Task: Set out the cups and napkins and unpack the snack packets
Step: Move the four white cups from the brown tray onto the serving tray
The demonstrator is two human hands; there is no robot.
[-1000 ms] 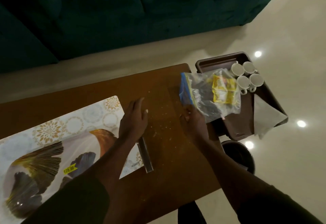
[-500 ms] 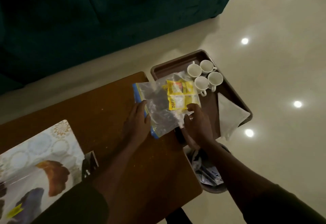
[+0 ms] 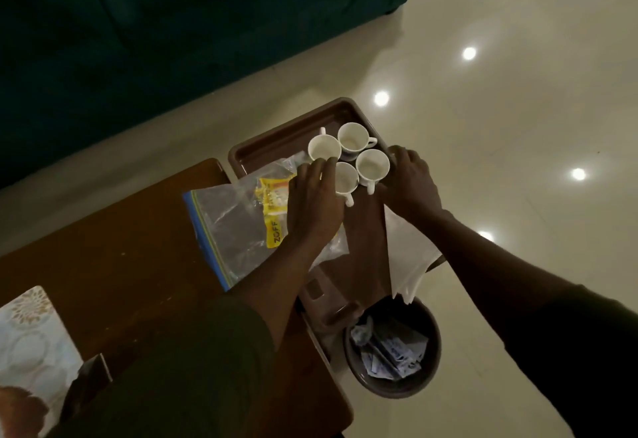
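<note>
Several white cups (image 3: 353,135) stand clustered at the far end of a brown tray (image 3: 276,140) that sits off the right end of the wooden table (image 3: 121,247). My left hand (image 3: 314,199) lies over a clear zip bag (image 3: 228,220) that holds a yellow snack packet (image 3: 272,202). Its fingertips touch the near-left cups. My right hand (image 3: 411,182) curls beside the near-right cup (image 3: 373,164), at the tray's right rim. White napkins (image 3: 407,254) lie folded on the tray's right side, under my right forearm.
A round brown bin (image 3: 393,392) with crumpled wrappers stands on the floor below the tray's near end. A patterned placemat (image 3: 31,334) with a dark flat object (image 3: 89,379) on its edge lies at the table's near left. A dark green sofa (image 3: 172,40) fills the far side.
Both hands have left the zip bag's edges and moved forward to the cups. The bag now rests half on the table, half on the tray. The view has shifted right.
</note>
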